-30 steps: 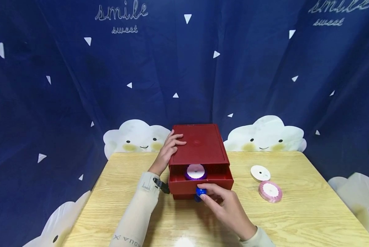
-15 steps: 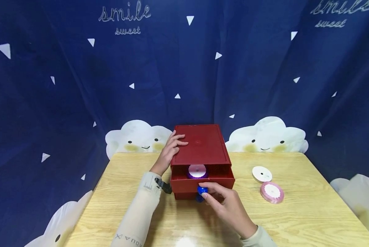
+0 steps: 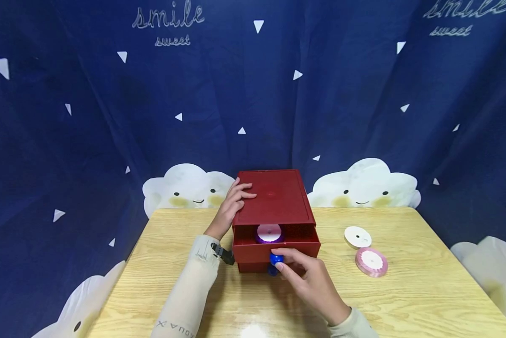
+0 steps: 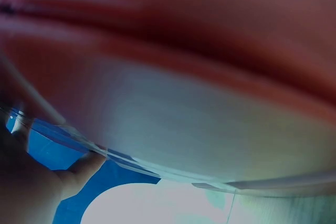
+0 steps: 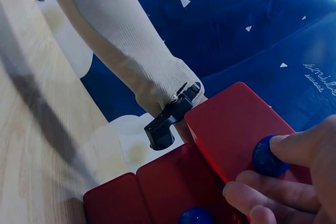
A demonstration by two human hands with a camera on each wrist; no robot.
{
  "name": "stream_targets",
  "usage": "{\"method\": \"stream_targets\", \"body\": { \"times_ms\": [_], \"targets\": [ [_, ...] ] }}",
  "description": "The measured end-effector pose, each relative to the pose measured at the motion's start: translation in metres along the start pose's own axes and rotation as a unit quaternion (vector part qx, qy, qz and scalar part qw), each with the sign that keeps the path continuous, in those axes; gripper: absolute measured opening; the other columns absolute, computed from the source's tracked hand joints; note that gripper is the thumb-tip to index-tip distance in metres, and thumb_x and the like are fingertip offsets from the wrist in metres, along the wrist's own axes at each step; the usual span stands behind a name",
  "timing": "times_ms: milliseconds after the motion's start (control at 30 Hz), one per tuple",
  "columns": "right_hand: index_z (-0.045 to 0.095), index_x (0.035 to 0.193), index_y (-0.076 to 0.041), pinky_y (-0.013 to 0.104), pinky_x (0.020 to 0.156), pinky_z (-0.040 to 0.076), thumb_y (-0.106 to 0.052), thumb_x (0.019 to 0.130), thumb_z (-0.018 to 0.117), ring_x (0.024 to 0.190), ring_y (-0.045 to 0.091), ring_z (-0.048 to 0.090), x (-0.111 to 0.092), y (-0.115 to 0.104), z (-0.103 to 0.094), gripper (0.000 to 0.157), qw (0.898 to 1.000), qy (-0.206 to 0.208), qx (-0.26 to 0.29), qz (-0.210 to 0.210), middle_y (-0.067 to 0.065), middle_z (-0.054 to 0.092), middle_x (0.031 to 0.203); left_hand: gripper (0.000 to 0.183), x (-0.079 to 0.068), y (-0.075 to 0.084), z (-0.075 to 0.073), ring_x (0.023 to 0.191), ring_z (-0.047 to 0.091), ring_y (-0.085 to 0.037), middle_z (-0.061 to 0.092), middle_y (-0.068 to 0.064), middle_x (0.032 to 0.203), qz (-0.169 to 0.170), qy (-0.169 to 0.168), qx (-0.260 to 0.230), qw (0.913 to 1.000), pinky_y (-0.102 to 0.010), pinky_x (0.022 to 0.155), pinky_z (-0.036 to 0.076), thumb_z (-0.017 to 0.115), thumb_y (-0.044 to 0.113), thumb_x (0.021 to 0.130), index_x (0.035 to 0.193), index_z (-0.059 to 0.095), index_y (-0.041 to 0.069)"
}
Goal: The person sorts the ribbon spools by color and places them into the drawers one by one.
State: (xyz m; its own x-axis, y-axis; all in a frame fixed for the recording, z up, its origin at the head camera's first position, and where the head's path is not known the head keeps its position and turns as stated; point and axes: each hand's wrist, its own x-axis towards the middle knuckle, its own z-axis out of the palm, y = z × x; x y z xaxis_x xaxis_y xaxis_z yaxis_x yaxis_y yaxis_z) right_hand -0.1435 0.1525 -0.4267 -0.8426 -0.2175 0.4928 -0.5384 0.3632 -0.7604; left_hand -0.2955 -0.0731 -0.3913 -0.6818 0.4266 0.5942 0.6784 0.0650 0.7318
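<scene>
Left: the left hand (image 3: pixel 229 211) rests against the left side of the red cabinet (image 3: pixel 274 202), fingers extended and laid over the edge of its top. They clasp nothing; contact looks like steadying. The left-wrist view is mostly blurred red and pale forms and adds little. A black wrist device (image 5: pixel 163 121) is strapped at that sleeve's cuff.

Centre: the cabinet stands on the wooden surface (image 3: pixel 405 291). Its upper drawer (image 3: pixel 253 253) sits part-way out toward the near side. Inside lies a purple ribbon spool (image 3: pixel 269 233), pale face up, left of the drawer's middle. The lower drawer's blue knob (image 5: pixel 196 216) shows just below; its drawer appears closed.

Right of centre: the right hand (image 3: pixel 314 281) pinches the upper blue knob (image 3: pixel 276 258) between thumb and fingers.

Far right: a white spool (image 3: pixel 356 234) and, on its near side, a pink ribbon spool (image 3: pixel 371 262) lie flat, touching or nearly so.

Handling (judged): cabinet and drawer look like stiff, light plastic; the body could slide if unbraced. The knob is round, glossy, perhaps slippery; best pinched around its middle and moved straight along the drawer's line. Spools seem light; take them by the rim, since the ribbon is soft and could slip loose.
</scene>
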Motion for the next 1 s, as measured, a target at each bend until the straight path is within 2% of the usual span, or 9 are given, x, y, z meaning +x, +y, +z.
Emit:
{"method": "stream_targets", "body": {
  "times_ms": [333, 700, 867, 1000],
  "targets": [
    [0.067, 0.117, -0.026, 0.026, 0.056, 0.053, -0.02, 0.092, 0.065, 0.063, 0.006, 0.063, 0.007, 0.003, 0.001, 0.026, 1.0, -0.001, -0.004, 0.005, -0.01, 0.067, 0.082, 0.037, 0.0, 0.001, -0.002, 0.144, 0.001, -0.044, 0.037, -0.03, 0.143, 0.003, 0.004, -0.003, 1.0, -0.058, 0.114, 0.003, 0.035, -0.006, 0.092, 0.118, 0.06, -0.012],
    [0.067, 0.119, -0.024, 0.027, 0.058, 0.054, -0.019, 0.092, 0.066, 0.064, 0.015, 0.067, 0.016, 0.012, 0.002, 0.028, 1.0, 0.002, 0.009, 0.021, 0.004, 0.069, 0.083, 0.037, 0.0, 0.003, -0.001, 0.145, 0.001, -0.043, 0.037, -0.028, 0.144, -0.007, -0.008, 0.01, 0.9999, -0.058, 0.114, 0.006, 0.034, -0.006, 0.093, 0.119, 0.06, -0.01],
    [0.066, 0.119, -0.028, 0.028, 0.058, 0.054, -0.021, 0.092, 0.065, 0.064, 0.017, 0.067, 0.02, 0.013, 0.001, 0.027, 0.999, 0.005, 0.011, 0.037, 0.005, 0.069, 0.084, 0.038, 0.001, 0.002, -0.002, 0.145, 0.003, -0.042, 0.037, -0.027, 0.144, -0.008, -0.007, 0.02, 0.9997, -0.057, 0.115, 0.006, 0.034, -0.005, 0.092, 0.119, 0.06, -0.009],
    [0.067, 0.119, -0.026, 0.028, 0.056, 0.054, -0.021, 0.092, 0.065, 0.063, 0.018, 0.067, 0.022, 0.017, 0.003, 0.027, 1.0, 0.007, 0.007, 0.03, 0.006, 0.069, 0.084, 0.038, 0.001, 0.001, -0.002, 0.145, 0.003, -0.041, 0.037, -0.027, 0.144, -0.017, -0.008, 0.021, 0.9996, -0.057, 0.115, 0.006, 0.034, -0.004, 0.092, 0.12, 0.06, -0.009]
  ]
}}
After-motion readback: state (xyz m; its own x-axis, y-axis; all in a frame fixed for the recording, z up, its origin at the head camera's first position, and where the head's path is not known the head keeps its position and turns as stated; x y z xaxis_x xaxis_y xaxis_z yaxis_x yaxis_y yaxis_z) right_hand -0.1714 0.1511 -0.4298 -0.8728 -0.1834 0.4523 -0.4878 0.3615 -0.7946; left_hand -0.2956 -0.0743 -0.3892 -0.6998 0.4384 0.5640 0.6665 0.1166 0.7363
